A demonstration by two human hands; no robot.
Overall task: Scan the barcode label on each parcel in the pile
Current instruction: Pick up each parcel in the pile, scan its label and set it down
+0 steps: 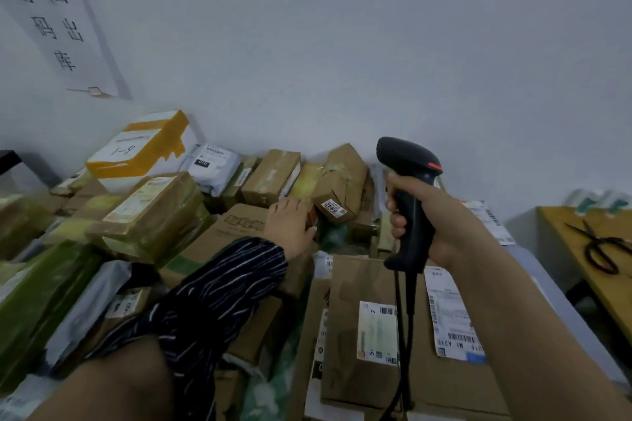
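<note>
Head view, the only one.

- Right hand (422, 215) is wrapped firmly round the grip of the black scanner (408, 161). The finger side faces left, so the nose seems to point left, toward the back of the pile (154, 215). The cord (398, 318) hangs down over the flat cardboard box (369, 284) in front.
- Left hand (290, 220), in a striped sleeve (222, 284), reaches across to the small brown parcel (343, 174) leaning among others near the wall (342, 44). Its fingertips meet the parcel's lower corner, just beside the white label (333, 208) reading 5942. The back of the hand hides the fingers, so I can't tell whether it grips or only touches.
- Scissors (602, 246) lie on the yellow tabletop (564, 225) to the right, well apart from the pile.

Handling, my read:
- The small parcel is taped cardboard, so likely light and stiff enough to take one-handed.
- The tape looks glossy and may slip. Pinch across the side edges near the lower corner and keep the fingers off the label.
- Tilt the label face toward the scanner rather than lifting the parcel out. It leans on its neighbours, and pulling it could shift them.
- The grey bag (212, 164) further back is soft, so its label will wrinkle. Press it flat before scanning.
- The front box looks bulkier and its labels face up. Scan it where it lies.
</note>
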